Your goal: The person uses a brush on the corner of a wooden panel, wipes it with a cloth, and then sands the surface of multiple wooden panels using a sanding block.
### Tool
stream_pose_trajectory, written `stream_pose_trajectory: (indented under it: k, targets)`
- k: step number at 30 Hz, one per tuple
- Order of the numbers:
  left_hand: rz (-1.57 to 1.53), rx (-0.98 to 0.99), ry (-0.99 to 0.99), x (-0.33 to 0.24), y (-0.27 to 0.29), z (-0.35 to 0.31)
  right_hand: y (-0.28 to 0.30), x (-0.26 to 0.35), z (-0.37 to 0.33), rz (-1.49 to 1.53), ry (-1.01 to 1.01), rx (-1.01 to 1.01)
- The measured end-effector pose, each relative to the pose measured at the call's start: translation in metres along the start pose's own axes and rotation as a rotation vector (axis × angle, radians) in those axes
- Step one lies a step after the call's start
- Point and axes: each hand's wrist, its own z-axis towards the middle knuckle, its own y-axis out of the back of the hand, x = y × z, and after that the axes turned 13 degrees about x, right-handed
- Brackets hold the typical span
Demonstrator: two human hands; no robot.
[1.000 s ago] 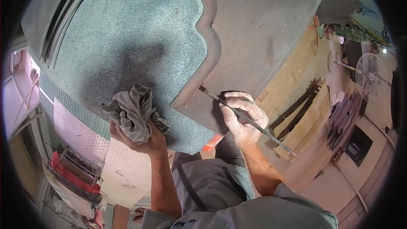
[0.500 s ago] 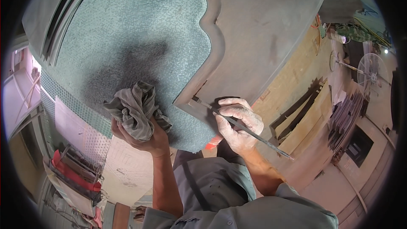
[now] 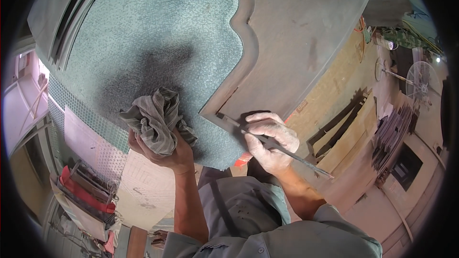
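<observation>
A crumpled grey striped cloth (image 3: 155, 122) is bunched in my left hand (image 3: 174, 157), whose fingers curl round it from below. Between the thumb and fingers of my right hand (image 3: 271, 141) lies a thin paintbrush (image 3: 296, 156), its handle slanting down to the right. The brush tip touches the grey-brown panel (image 3: 306, 43) close to its lower left corner. A raised, curved moulding (image 3: 246, 48) borders this panel. Left of the moulding spreads a speckled blue-green surface (image 3: 201, 0), and the cloth's side of it is darkened by shadow. White dust or paint coats my right fingers.
Dark strips and a tan board (image 3: 351, 129) lie right of the panel, near a stack of thin sheets (image 3: 394, 134). A fan (image 3: 420, 79) stands farther right. At the lower left are a perforated sheet (image 3: 91, 138) and a red piece (image 3: 83, 193) among stacked items.
The panel and surroundings have shifted slightly right in view. My right hand still holds the brush, its tip a little nearer the moulding. My left hand keeps the cloth.
</observation>
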Motion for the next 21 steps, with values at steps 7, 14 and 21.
stream_pose_trajectory:
  k: [7,14,21]
  targets:
    - [-0.139,-0.028,-0.117,-0.032,0.005,0.001,0.018,-0.003,-0.011,0.278,-0.167,-0.301]
    - [0.085,0.518,-0.336,-0.121,-0.037,0.077,0.054,-0.013,-0.019,0.427,-0.217,-0.555]
    - [0.169,0.687,-0.326,-0.098,0.009,0.064,0.058,-0.012,-0.023,0.412,-0.199,-0.523]
